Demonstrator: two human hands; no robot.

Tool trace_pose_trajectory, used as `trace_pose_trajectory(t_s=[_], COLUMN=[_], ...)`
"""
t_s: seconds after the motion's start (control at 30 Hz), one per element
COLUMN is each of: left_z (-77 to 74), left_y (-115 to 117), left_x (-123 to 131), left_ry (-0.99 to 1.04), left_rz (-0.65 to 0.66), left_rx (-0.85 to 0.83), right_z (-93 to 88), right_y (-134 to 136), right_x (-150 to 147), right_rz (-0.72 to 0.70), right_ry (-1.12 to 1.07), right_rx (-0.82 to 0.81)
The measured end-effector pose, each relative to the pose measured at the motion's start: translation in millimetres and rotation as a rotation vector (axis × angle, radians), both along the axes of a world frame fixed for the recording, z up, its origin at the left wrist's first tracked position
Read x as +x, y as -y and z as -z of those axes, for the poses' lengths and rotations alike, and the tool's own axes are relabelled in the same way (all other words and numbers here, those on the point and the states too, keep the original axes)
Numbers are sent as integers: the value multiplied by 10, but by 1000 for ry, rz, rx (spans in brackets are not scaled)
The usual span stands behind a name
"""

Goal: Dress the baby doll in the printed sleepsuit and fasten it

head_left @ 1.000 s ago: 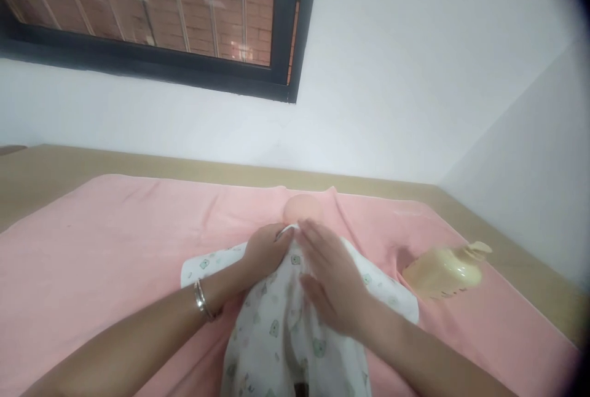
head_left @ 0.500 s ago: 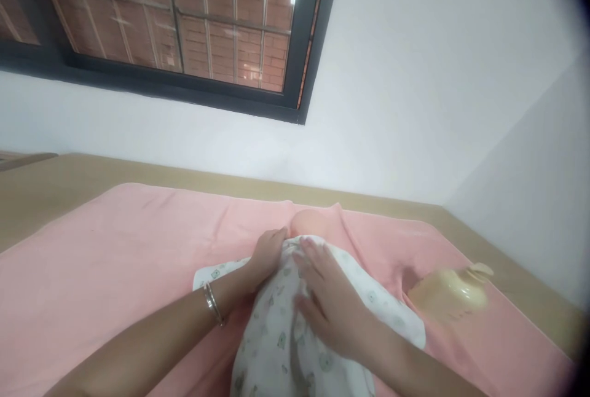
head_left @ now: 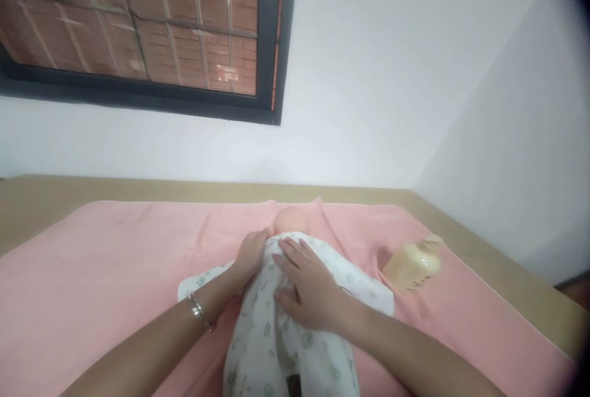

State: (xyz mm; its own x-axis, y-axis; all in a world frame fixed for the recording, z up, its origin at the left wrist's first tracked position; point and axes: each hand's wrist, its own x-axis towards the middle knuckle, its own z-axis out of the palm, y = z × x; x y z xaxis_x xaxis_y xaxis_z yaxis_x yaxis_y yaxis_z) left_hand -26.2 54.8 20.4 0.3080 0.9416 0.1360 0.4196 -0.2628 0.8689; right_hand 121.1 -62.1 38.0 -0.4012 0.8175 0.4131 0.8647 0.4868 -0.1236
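Note:
A baby doll lies on a pink towel [head_left: 106,274], its bare head [head_left: 291,221] pointing away from me. It wears a white printed garment [head_left: 271,348]. My left hand [head_left: 249,257] rests on the garment near the doll's left shoulder, fingers curled onto the cloth, a bracelet on the wrist. My right hand [head_left: 310,289] lies flat on the doll's chest with the fingers spread. Whether either hand pinches the fabric cannot be told.
A pale yellow pump bottle [head_left: 412,265] lies on its side on the towel to the right. The towel covers a tan surface [head_left: 41,197] that meets white walls. A dark-framed window [head_left: 138,34] is at the upper left.
Both hands stay on the doll's chest, with the right fingers shifted slightly toward the neck. The view has swung, so the bottle and window appear further left.

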Motion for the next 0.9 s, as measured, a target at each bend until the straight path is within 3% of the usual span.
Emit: trace_pose_trajectory(t_s=[0.17, 0.3, 0.37, 0.5, 0.6, 0.67, 0.73, 0.8, 0.83, 0.9], left_z=[-135, -420, -580, -849, -1024, -1139, -1245, -1328, -1354, -1363], left_y=[79, 218, 313, 535, 737, 884, 1014, 1098, 1114, 1088], left_x=[-20, -48, -49, 79, 267, 380, 490, 647, 757, 1048], left_ry=[35, 117, 142, 135, 175, 248, 359, 566, 639, 631], left_rz=[-3, -167, -178, -88, 27, 131, 213, 349, 468, 620], left_rx=[-33, 91, 120, 119, 141, 134, 53, -173, -371, -828], right_z=[-86, -210, -237, -216, -221, -309, -478, -690, -792, -953], right_y=[-18, 134, 231, 296, 213, 178, 217, 302, 335, 336], right_x=[45, 214, 267, 167, 107, 255, 598, 1082, 1345, 1835], right_rz=[14, -49, -88, 107, -7, 12, 233, 681, 896, 1027], right_ry=[13, 15, 36, -31, 67, 38, -97, -272, -328, -343], right_rx=[-11, -99, -142, 46, 100, 144, 228, 285, 259, 215])
